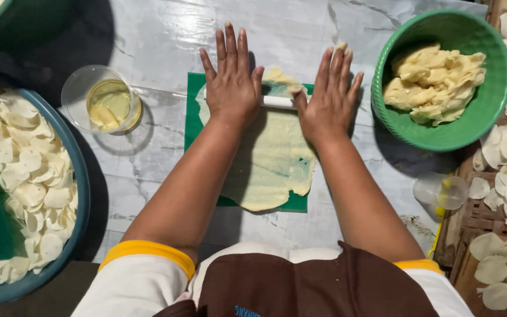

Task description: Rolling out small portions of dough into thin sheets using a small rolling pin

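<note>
Brown apron [318, 287] nearest, then left hand [233, 88] and right hand [327, 100] spread flat, fingers splayed, pressing white rolling pin [279, 101] over thin dough sheet [271, 158] on green mat [193, 117]; best rolled with even pressure, palms level.

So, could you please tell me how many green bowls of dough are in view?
1: the green bowl holding the lump of dough, right of the right hand. A dark green rim at the top-left corner is cropped; it may be another.
</note>
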